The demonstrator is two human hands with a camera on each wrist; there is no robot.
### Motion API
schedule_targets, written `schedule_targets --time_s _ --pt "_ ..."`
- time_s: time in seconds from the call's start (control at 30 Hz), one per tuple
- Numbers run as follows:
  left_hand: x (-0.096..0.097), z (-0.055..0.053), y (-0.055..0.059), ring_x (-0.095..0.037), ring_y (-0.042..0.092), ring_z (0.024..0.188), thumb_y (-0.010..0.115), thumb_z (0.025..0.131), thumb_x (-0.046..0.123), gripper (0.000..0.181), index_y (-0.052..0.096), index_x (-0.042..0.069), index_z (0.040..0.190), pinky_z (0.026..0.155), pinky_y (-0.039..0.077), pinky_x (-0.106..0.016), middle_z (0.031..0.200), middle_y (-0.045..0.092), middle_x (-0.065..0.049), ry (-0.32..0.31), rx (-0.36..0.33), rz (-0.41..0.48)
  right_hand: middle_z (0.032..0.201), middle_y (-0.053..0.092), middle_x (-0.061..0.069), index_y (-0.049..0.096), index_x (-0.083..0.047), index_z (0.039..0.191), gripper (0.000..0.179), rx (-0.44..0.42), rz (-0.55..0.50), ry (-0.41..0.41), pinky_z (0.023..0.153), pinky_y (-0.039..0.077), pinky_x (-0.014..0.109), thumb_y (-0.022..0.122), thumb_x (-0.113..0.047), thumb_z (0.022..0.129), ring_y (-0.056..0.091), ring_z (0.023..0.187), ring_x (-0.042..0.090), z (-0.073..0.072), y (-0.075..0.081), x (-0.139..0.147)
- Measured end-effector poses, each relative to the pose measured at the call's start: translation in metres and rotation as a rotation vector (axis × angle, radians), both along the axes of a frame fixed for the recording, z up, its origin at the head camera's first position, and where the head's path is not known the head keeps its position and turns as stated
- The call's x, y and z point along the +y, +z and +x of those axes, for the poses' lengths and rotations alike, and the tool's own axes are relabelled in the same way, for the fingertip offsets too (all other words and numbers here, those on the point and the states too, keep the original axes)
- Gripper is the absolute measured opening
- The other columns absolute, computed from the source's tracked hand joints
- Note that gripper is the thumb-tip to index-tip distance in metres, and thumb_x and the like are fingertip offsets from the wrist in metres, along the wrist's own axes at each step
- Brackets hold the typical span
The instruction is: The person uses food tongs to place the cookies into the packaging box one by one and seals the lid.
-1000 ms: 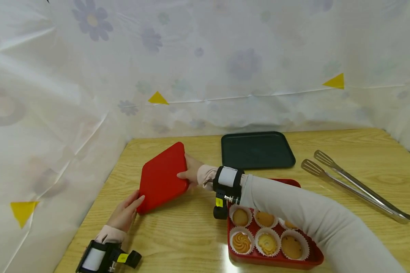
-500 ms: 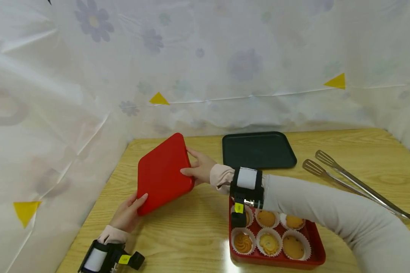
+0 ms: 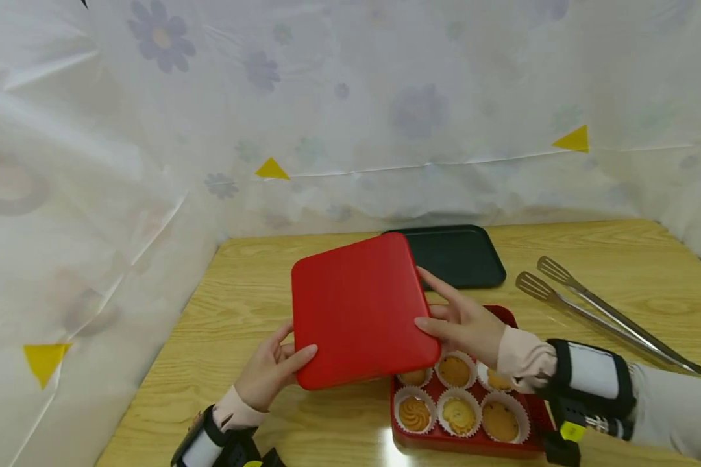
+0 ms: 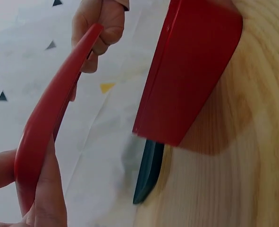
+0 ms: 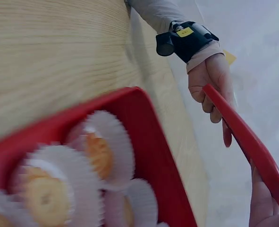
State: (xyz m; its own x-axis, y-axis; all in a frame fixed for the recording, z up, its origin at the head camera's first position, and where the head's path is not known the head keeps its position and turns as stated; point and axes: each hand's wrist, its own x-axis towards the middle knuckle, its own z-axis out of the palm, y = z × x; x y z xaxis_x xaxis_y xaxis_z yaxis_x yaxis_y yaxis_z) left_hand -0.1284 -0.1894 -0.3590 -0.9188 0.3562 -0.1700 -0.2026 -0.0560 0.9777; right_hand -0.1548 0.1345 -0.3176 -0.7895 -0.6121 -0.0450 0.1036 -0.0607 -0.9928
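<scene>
Both hands hold a red lid (image 3: 359, 308) up off the table, tilted, between them. My left hand (image 3: 271, 366) pinches its near left corner, thumb on top and fingers beneath. On the opposite side, my right hand (image 3: 464, 324) grips the right edge the same way. Below the lid's right part stands a red box (image 3: 444, 443) of cookies in white paper cups, such as a swirled cookie (image 3: 413, 414). The lid and right hand cover part of the box in the head view. In the left wrist view the lid (image 4: 49, 109) is seen edge-on, apart from the box (image 4: 191, 66).
A dark green tray (image 3: 461, 256) lies at the back of the wooden table (image 3: 257, 272), partly behind the lid. Metal tongs (image 3: 607, 318) lie on the right side. White flowered sheeting (image 3: 350, 97) with yellow triangles stands behind and to the left.
Both hands have carried the lid to the right, from the table's left side to partly over the box and tray. The lid has turned more level. Box, tray and tongs stay put.
</scene>
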Motion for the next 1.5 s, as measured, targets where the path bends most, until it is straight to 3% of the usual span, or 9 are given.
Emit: schedule_targets --time_s 0.1,0.27,0.37,0.53,0.63,0.73,0.9,1.17,1.5 --pt "0.022 0.001 -0.001 -0.015 0.071 0.089 0.061 0.095 0.014 0.072 0.019 -0.006 0.15 0.074 0.059 -0.033 0.114 0.068 -0.022 -0.067 0.018 0.014 0.138 0.053 0.017 -0.007 -0.022 0.156 0.081 0.024 -0.046 -0.018 0.077 0.058 0.048 0.049 -0.006 0.1 0.067 0.107 0.026 0.016 -0.009 0.026" --pt "0.053 0.003 -0.004 -0.018 0.071 0.092 0.062 0.094 0.013 0.068 0.025 -0.004 0.148 0.078 0.058 -0.038 0.119 0.064 -0.028 -0.155 0.052 0.032 0.136 0.053 -0.01 -0.006 -0.027 0.156 0.077 0.028 -0.079 -0.051 0.079 0.056 0.051 0.04 0.0 0.101 0.064 0.112 0.023 0.036 -0.026 0.064" --pt "0.067 0.005 -0.006 -0.024 0.071 0.096 0.062 0.094 0.013 0.066 0.028 -0.003 0.148 0.082 0.057 -0.04 0.12 0.063 -0.028 -0.191 0.061 0.031 0.133 0.053 -0.017 -0.007 -0.028 0.156 0.077 0.014 -0.016 -0.107 0.077 0.057 0.05 0.04 -0.001 0.102 0.066 0.11 0.022 0.048 -0.032 0.08" --pt "0.08 0.01 -0.007 -0.031 0.07 0.096 0.061 0.095 0.014 0.066 0.028 0.0 0.15 0.082 0.057 -0.038 0.119 0.063 -0.028 -0.258 0.106 0.007 0.125 0.06 -0.021 -0.006 -0.024 0.156 0.078 0.145 0.193 -0.199 0.065 0.059 0.044 0.044 -0.001 0.1 0.071 0.093 0.022 0.069 -0.037 0.096" --pt "0.084 0.014 -0.006 -0.023 0.071 0.078 0.063 0.094 0.017 0.065 0.031 0.004 0.15 0.067 0.059 -0.03 0.108 0.069 -0.023 -0.268 0.136 -0.063 0.117 0.065 -0.021 -0.005 -0.022 0.157 0.079 0.21 0.308 -0.227 0.053 0.057 0.041 0.046 -0.002 0.1 0.07 0.072 0.023 0.079 -0.039 0.101" --pt "0.087 0.019 -0.007 -0.013 0.061 0.057 0.065 0.093 0.02 0.066 0.034 0.009 0.149 0.05 0.053 -0.027 0.086 0.071 -0.015 -0.272 0.183 -0.166 0.1 0.071 -0.014 -0.003 -0.015 0.157 0.079 0.286 0.376 -0.232 0.046 0.053 0.036 0.048 0.0 0.098 0.062 0.054 0.019 0.085 -0.042 0.105" --pt "0.091 0.025 -0.014 -0.006 0.047 0.042 0.068 0.091 0.026 0.071 0.033 0.011 0.151 0.04 0.045 -0.022 0.058 0.056 0.001 -0.295 0.258 -0.295 0.08 0.067 -0.003 -0.001 -0.014 0.157 0.082 0.399 0.41 -0.207 0.039 0.047 0.029 0.05 0.004 0.096 0.051 0.043 0.014 0.09 -0.054 0.114" --pt "0.095 0.029 -0.022 -0.002 0.042 0.037 0.068 0.091 0.029 0.077 0.027 0.011 0.153 0.036 0.038 -0.019 0.053 0.048 0.005 -0.301 0.28 -0.309 0.07 0.059 -0.002 -0.001 -0.017 0.157 0.086 0.466 0.439 -0.191 0.039 0.043 0.025 0.052 0.007 0.094 0.048 0.043 0.01 0.093 -0.065 0.119" --pt "0.096 0.031 -0.025 -0.004 0.039 0.038 0.068 0.09 0.029 0.077 0.028 0.013 0.153 0.035 0.036 -0.019 0.053 0.046 0.006 -0.282 0.24 -0.317 0.066 0.054 -0.003 0.0 0.005 0.152 0.077 0.442 0.472 -0.185 0.041 0.044 0.024 0.052 0.004 0.095 0.047 0.044 0.009 0.094 -0.063 0.117"
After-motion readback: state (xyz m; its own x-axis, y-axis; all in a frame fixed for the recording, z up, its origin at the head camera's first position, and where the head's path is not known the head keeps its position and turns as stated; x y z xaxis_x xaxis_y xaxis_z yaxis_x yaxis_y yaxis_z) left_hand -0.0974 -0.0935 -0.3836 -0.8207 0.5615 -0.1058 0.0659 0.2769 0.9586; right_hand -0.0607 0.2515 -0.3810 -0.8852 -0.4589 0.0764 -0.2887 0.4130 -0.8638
